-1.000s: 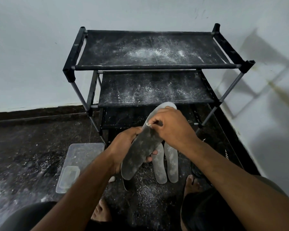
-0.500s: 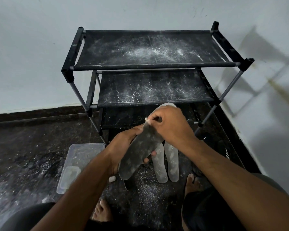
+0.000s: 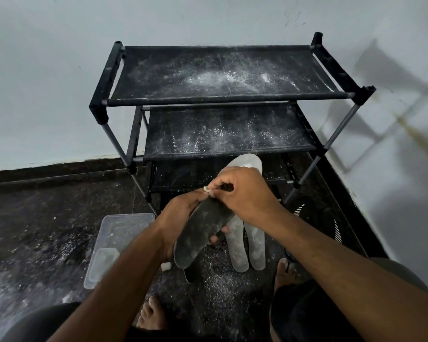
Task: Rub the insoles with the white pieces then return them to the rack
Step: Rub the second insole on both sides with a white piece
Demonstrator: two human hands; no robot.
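While a clear box [image 3: 124, 233] sits on the floor at the left, the left hand [image 3: 181, 218] holds a dark insole [image 3: 203, 233] from under it. Next, the right hand [image 3: 242, 193] pinches a small white piece [image 3: 206, 189] at the insole's edge. Two gray insoles [image 3: 247, 245] lie on the floor below the black rack [image 3: 223, 97].

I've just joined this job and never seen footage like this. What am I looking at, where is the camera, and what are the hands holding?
There is no machine: a person works with bare hands, filmed by a camera worn on the head, looking down. The left hand grips a dark insole. The right hand pinches a small white piece against it. On the powder-strewn floor lie two pale insoles, another white piece and a clear plastic container. Behind stands a black rack, its shelves dusted white.
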